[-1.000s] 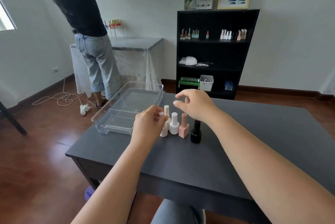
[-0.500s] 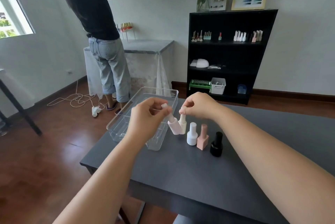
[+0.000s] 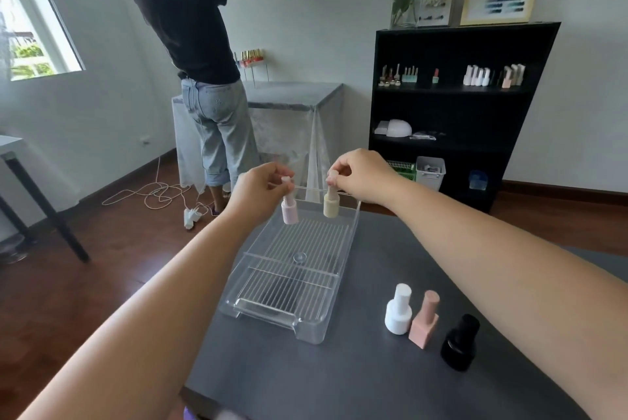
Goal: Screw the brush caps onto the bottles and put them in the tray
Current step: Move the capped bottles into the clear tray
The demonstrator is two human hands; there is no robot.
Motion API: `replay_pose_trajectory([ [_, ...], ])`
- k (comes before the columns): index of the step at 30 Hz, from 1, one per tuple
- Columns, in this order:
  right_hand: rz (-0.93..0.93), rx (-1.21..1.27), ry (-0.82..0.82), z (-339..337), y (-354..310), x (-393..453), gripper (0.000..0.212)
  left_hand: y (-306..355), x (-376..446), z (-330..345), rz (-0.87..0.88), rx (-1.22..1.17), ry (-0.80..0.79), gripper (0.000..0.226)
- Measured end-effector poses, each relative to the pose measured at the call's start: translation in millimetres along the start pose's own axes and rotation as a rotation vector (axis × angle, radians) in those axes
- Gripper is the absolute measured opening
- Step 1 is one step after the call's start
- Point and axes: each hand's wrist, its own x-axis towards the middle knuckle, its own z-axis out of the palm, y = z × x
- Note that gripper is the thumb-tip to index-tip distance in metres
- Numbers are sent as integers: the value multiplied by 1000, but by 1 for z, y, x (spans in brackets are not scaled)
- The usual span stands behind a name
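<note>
Bottles: pink bottle [image 3: 289,211] and cream bottle [image 3: 331,205] are hanging over the tray's [image 3: 353,236] far end, ready for lowering.
Left hand [image 3: 260,188]: pinching the pink cap, keeping it upright.
Right hand [image 3: 362,175]: pinching the cream cap.

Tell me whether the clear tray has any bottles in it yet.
Empty. The clear tray shows only its ribbed floor; the pink bottle and cream bottle hang above its far end.

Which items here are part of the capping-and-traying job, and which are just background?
Job: pink bottle in left hand; cream bottle in right hand; clear tray; white, peach, black bottles.

Background: black shelf; flower vase; standing person.
</note>
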Motion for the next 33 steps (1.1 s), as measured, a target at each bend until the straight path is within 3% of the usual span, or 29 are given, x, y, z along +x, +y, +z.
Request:
replay_pose_trajectory([
  [13, 14, -60, -147, 55, 10, 69, 19, -47, 65, 31, -21, 189, -12, 8],
  [23, 33, -36, -118, 76, 8, 85, 19, -56, 66, 32, 0, 192, 1, 11],
  [29, 44, -9, -89, 83, 8, 87, 25, -55, 63, 28, 13, 231, -1, 30],
  [33, 53, 26, -107, 74, 11, 79, 50, -43, 53, 22, 22, 261, 6, 49],
])
